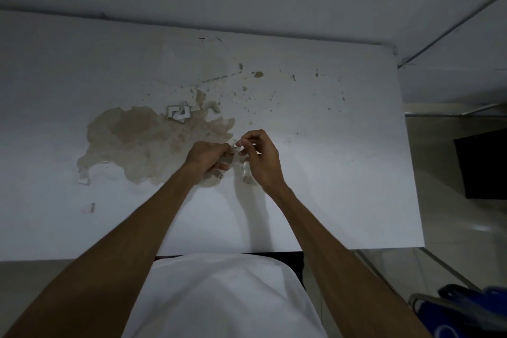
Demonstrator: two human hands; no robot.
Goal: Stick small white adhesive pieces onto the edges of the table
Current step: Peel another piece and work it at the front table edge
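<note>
The table (343, 173) lies bare along its right half and near edge, open to reach. A cluster of white corner pieces (179, 114) sits mid-table, and loose scraps (84, 180) dot the left side.

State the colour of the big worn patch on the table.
Brownish tan worn patch on the white table; head view.
</note>
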